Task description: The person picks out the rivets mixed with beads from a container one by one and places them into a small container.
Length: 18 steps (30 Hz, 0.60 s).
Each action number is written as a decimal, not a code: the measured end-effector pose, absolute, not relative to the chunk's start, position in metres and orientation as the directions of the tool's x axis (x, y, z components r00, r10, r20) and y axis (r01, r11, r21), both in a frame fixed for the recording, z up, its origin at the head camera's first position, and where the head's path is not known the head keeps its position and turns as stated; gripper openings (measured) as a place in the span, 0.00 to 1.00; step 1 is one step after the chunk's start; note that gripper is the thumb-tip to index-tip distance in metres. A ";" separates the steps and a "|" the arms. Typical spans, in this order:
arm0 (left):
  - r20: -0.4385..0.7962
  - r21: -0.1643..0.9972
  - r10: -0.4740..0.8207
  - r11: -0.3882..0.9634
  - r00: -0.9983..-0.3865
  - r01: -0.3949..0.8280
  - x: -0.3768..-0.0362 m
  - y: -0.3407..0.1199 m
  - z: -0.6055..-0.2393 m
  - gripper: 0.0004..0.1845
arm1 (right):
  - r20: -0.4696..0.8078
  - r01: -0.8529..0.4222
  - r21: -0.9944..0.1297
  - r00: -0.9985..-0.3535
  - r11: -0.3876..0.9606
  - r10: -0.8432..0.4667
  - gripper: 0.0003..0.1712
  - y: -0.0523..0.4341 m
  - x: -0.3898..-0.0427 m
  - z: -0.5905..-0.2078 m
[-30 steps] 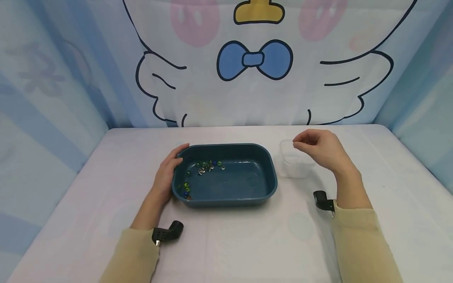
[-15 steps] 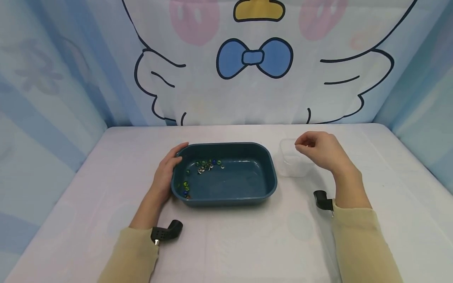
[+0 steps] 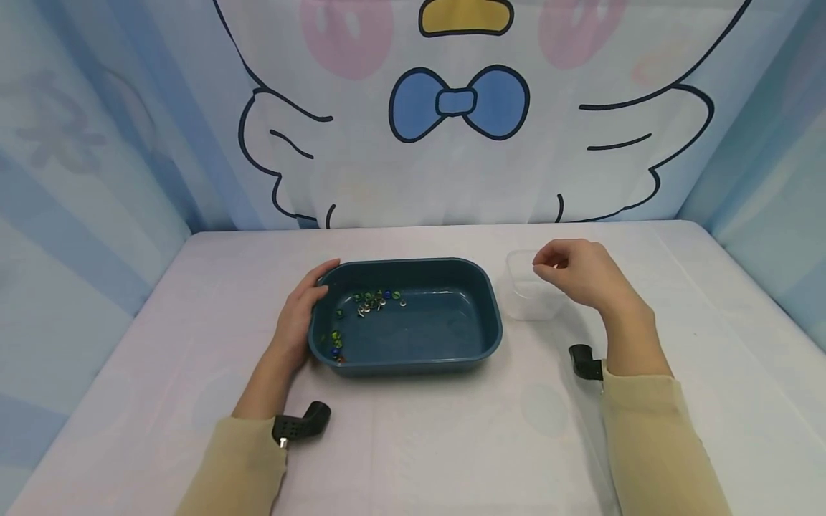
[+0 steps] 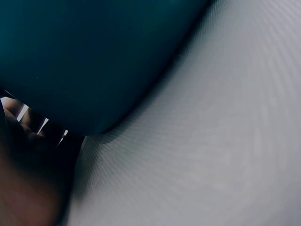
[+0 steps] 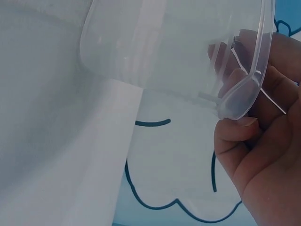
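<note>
Clear plastic cup (image 3: 525, 295) on the desk (image 3: 452, 437) right of a blue tub (image 3: 405, 317), right hand (image 3: 577, 276) above it with curled fingers at its rim, left hand (image 3: 295, 319) flat against the tub's left wall, beads (image 3: 369, 302) inside

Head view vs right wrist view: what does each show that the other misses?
Only the head view shows the dark teal tub with small coloured beads in its far left part, the left hand resting on its left end, and the whole table. Only the right wrist view shows, close up, the fingertips curled at the container's corner rim. Both show the right hand at the clear plastic container and the cartoon backdrop.
</note>
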<state>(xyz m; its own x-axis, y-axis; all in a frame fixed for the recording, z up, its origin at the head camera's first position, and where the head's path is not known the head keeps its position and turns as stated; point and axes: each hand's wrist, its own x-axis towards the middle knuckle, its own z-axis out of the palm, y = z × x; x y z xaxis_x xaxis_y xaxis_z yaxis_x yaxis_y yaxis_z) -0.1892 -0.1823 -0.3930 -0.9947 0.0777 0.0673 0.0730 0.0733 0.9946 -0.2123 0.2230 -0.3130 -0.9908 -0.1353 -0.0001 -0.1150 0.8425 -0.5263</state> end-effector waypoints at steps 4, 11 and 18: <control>0.067 0.995 0.077 0.071 -0.995 0.072 -0.189 -0.182 -0.393 0.28 | 0.004 -0.109 -0.529 -0.992 0.842 -0.126 0.14 0.222 -0.211 -0.312; 0.075 0.994 0.082 0.070 -0.994 0.081 -0.189 -0.182 -0.393 0.27 | 0.059 -0.137 -0.561 -0.990 0.817 -0.125 0.15 0.223 -0.207 -0.310; 0.075 0.993 0.075 0.081 -0.994 0.081 -0.189 -0.181 -0.393 0.27 | 0.082 -0.153 -0.598 -0.988 0.787 -0.130 0.19 0.223 -0.207 -0.307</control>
<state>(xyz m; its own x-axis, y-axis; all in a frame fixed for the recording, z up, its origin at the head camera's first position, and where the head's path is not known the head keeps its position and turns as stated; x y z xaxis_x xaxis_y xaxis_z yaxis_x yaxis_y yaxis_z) -0.1888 -0.1814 -0.3927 -0.9944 0.0754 0.0747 0.0808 0.0807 0.9935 -0.2072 0.2232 -0.3072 -0.9881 -0.1300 0.0821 -0.1532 0.7869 -0.5978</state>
